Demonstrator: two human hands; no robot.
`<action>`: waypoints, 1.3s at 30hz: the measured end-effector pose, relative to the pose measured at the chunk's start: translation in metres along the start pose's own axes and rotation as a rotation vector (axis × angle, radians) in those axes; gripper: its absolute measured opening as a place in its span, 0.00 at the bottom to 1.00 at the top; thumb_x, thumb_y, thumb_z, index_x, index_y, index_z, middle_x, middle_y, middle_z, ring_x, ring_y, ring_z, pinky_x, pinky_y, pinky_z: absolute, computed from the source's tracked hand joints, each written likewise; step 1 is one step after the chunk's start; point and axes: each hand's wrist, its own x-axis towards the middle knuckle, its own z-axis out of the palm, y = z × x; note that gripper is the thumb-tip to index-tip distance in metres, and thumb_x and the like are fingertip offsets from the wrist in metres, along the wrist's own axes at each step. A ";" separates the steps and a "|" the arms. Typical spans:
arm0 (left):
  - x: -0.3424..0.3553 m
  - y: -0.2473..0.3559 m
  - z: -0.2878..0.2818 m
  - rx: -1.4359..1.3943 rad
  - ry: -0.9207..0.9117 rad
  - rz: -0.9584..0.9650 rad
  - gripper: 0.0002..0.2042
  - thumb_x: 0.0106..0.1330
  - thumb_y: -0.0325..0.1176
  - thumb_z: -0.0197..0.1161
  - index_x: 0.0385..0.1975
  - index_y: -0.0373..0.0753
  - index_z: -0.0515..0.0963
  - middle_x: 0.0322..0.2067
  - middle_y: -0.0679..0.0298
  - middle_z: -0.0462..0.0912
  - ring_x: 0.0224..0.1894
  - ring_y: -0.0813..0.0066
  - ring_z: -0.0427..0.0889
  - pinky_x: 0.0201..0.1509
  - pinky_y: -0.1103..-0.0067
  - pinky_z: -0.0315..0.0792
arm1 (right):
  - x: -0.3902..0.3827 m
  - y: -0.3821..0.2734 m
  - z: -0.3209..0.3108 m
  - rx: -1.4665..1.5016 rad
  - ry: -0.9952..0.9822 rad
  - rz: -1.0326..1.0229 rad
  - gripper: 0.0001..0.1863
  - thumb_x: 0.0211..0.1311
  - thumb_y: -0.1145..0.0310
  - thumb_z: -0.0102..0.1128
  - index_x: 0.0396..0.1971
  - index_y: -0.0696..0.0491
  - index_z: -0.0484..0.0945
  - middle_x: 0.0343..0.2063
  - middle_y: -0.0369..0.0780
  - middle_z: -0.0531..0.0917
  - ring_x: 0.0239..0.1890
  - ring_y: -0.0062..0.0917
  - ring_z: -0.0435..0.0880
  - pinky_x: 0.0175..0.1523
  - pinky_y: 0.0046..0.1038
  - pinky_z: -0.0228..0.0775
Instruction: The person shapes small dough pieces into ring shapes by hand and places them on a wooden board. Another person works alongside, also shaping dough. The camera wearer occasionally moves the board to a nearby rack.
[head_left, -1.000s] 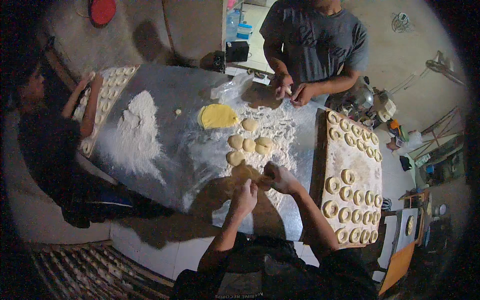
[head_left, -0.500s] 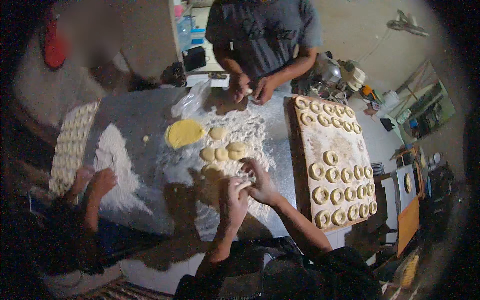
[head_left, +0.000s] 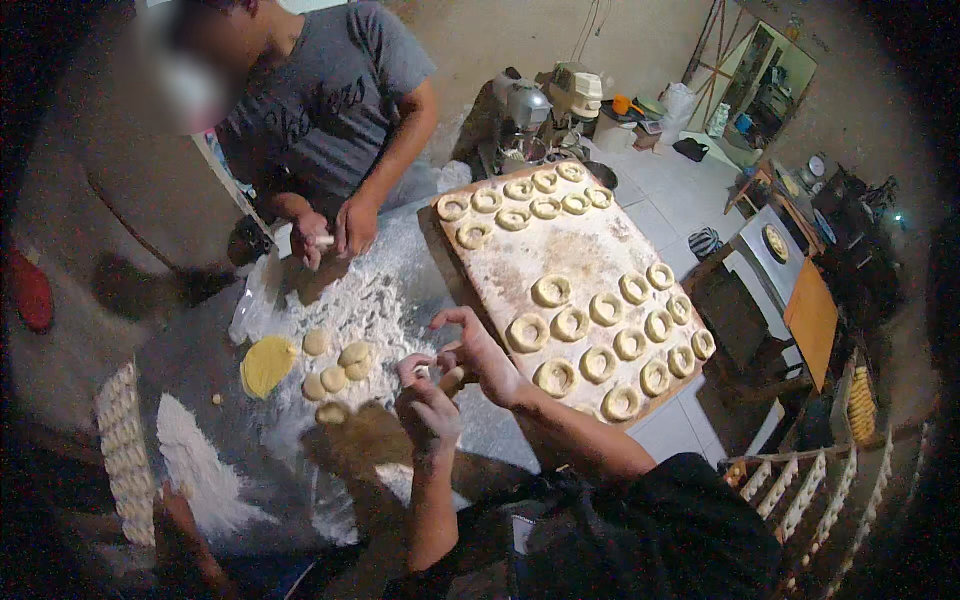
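Observation:
My left hand (head_left: 430,408) and my right hand (head_left: 484,362) are together above the floured table (head_left: 500,440), close to the wooden board's left edge. A small piece of pale dough (head_left: 453,380) sits between them, mostly covered by my fingers. The left fingers are curled round it. My right thumb and lower fingers close on it too, while the index finger is raised and bent. Left of my hands lie several round dough pieces (head_left: 333,378) on scattered flour. A yellow flattened dough sheet (head_left: 268,367) is farther left.
A floured wooden board (head_left: 590,250) with several dough rings (head_left: 570,324) stands at the right. Across the table a co-worker's hands (head_left: 335,237) hold a bit of dough. A flour heap (head_left: 195,465), another person's arm (head_left: 188,525) and a tray of shaped dough (head_left: 125,455) are at the left.
The view has swung to the right, so the board now sits nearer the middle. My hands still hold dough together, now beside the board. The right index finger is raised higher.

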 end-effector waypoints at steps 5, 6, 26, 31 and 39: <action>0.020 0.004 0.097 0.020 0.017 0.155 0.12 0.71 0.39 0.41 0.41 0.37 0.67 0.38 0.53 0.73 0.34 0.60 0.77 0.38 0.70 0.69 | -0.011 -0.028 -0.088 0.358 0.126 0.075 0.18 0.66 0.62 0.48 0.54 0.48 0.61 0.23 0.33 0.70 0.24 0.17 0.70 0.33 0.22 0.66; 0.017 0.008 0.115 0.031 -0.059 0.020 0.08 0.71 0.32 0.40 0.40 0.36 0.67 0.38 0.54 0.72 0.35 0.62 0.75 0.41 0.72 0.69 | -0.014 -0.039 -0.104 0.216 0.127 -0.002 0.20 0.65 0.64 0.50 0.55 0.49 0.60 0.24 0.34 0.72 0.24 0.17 0.71 0.33 0.24 0.67; 0.071 0.001 0.317 0.150 -0.251 -0.035 0.11 0.72 0.41 0.40 0.41 0.39 0.62 0.26 0.42 0.75 0.32 0.36 0.74 0.31 0.54 0.64 | -0.022 -0.057 -0.310 -0.142 0.273 0.022 0.32 0.64 0.38 0.38 0.58 0.47 0.59 0.28 0.38 0.75 0.27 0.22 0.74 0.30 0.24 0.67; 0.084 -0.024 0.337 0.626 -0.264 0.329 0.19 0.71 0.44 0.41 0.51 0.33 0.60 0.36 0.36 0.73 0.39 0.35 0.73 0.40 0.57 0.69 | 0.012 -0.018 -0.331 -0.330 0.376 0.216 0.41 0.62 0.34 0.39 0.61 0.56 0.53 0.44 0.49 0.76 0.44 0.32 0.76 0.46 0.31 0.69; 0.093 -0.027 0.311 1.146 -0.644 -0.293 0.40 0.57 0.49 0.59 0.65 0.41 0.48 0.60 0.40 0.56 0.64 0.41 0.55 0.64 0.50 0.47 | 0.001 0.045 -0.355 -1.250 0.309 0.515 0.48 0.45 0.52 0.68 0.63 0.43 0.48 0.42 0.57 0.75 0.48 0.53 0.75 0.50 0.55 0.66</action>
